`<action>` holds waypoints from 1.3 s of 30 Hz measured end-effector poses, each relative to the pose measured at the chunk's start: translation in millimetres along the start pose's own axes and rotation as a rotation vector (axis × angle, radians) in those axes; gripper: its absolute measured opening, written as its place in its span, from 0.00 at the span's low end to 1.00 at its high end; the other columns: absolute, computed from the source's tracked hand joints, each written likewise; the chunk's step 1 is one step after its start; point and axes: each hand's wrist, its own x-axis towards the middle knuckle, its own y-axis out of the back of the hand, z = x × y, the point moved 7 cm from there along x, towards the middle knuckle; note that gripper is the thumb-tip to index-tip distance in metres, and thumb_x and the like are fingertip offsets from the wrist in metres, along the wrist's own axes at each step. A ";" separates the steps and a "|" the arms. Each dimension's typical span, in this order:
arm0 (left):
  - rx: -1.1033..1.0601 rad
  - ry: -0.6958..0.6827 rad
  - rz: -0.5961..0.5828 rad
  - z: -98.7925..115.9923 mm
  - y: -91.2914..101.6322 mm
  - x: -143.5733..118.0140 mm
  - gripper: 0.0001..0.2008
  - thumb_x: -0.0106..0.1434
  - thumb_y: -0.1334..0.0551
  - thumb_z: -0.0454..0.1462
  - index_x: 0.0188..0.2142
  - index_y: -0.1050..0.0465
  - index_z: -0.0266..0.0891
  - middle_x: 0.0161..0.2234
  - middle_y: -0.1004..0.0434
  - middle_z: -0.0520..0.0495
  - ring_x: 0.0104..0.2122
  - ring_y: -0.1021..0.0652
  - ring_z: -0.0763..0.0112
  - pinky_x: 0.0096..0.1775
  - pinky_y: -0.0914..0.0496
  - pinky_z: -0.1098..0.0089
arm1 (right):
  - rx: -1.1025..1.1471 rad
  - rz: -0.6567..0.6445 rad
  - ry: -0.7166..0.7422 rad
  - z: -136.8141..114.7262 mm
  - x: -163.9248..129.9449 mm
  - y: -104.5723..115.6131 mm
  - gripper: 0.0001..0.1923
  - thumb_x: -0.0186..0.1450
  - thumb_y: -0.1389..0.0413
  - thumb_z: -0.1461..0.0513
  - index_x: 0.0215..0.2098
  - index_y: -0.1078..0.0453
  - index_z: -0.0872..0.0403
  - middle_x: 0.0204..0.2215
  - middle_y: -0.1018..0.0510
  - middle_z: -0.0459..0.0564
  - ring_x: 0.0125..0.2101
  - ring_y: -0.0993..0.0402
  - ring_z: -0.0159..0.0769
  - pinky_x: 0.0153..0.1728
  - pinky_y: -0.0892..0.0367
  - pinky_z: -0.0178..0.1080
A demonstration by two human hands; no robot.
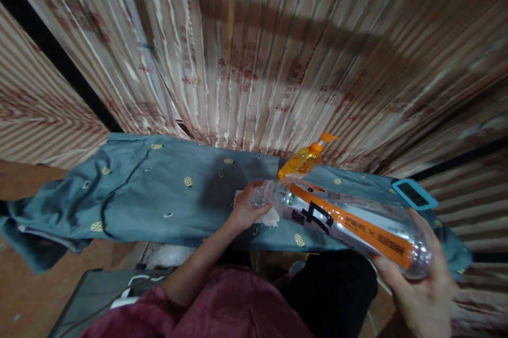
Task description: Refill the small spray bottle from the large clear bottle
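The right hand [420,288] is gripping a clear bottle [349,221] whose neck is lying under the left hand [248,211], which is pressing a white tissue [270,217].

Striped pinkish curtain [254,52] fills the far side, grid shadow across it. Blue-grey patterned cloth [159,190] covers the table. Brown floor [24,295] near left.

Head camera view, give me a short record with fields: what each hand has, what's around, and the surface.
left hand: at the neck of the plastic bottle, resting on a white cloth
right hand: grips the bottle's base
bottle: clear, orange-striped label, held nearly horizontal, neck toward the left hand
behind bottle: orange pump dispenser
far right: phone in blue case, flat
surface: blue-grey patterned fabric spread over a table
background: striped curtain
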 end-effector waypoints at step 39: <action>-0.004 0.011 -0.003 4.9 1.8 -0.5 0.28 0.53 0.28 0.38 0.53 0.30 0.41 0.51 0.19 0.45 0.49 0.19 0.59 0.54 0.26 0.59 | -0.018 -0.038 0.022 8.8 -3.0 -0.8 0.53 0.52 0.31 0.45 0.70 0.42 0.52 0.66 0.33 0.60 0.64 0.36 0.67 0.65 0.47 0.69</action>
